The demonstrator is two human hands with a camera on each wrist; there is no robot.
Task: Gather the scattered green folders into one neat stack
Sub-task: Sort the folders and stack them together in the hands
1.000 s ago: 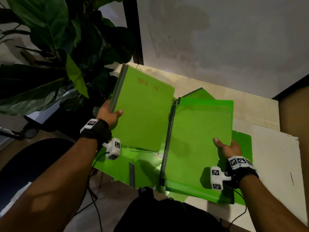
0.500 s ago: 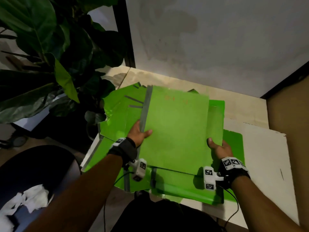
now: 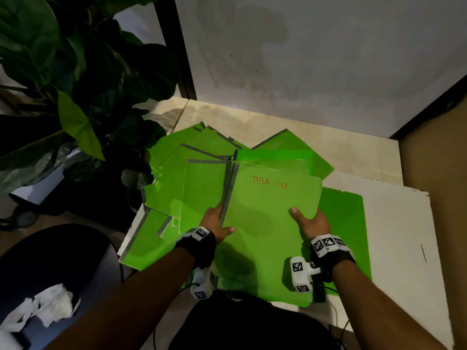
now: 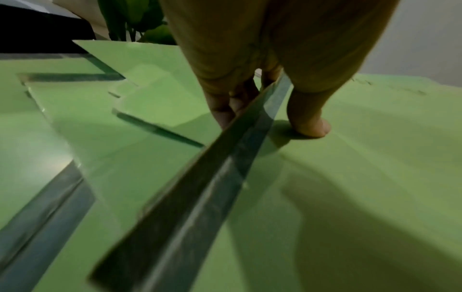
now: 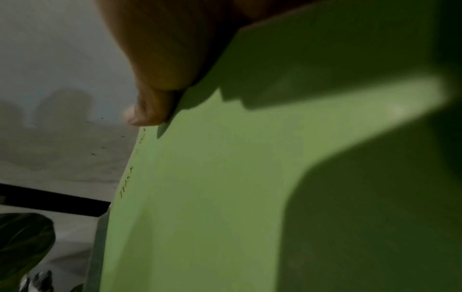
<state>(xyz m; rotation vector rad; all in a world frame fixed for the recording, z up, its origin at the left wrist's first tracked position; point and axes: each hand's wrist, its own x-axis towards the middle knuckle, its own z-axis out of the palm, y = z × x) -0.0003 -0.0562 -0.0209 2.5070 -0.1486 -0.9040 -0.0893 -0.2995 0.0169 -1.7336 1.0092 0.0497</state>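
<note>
Left hand (image 3: 217,223) and right hand (image 3: 313,223) apparently pinching.

A large-leaved plant (image 3: 75,79) is standing at the left of the pale desk (image 3: 394,223). A stained white wall (image 3: 316,59) is rising behind it. Crumpled white paper (image 3: 43,309) is lying on a dark seat (image 3: 58,251) at lower left.

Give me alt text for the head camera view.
Both hands hold a green folder marked "TASK List" over a messy pile of green folders on a table: left hand on its spine edge, right hand on its right edge. A leafy plant stands left.
</note>
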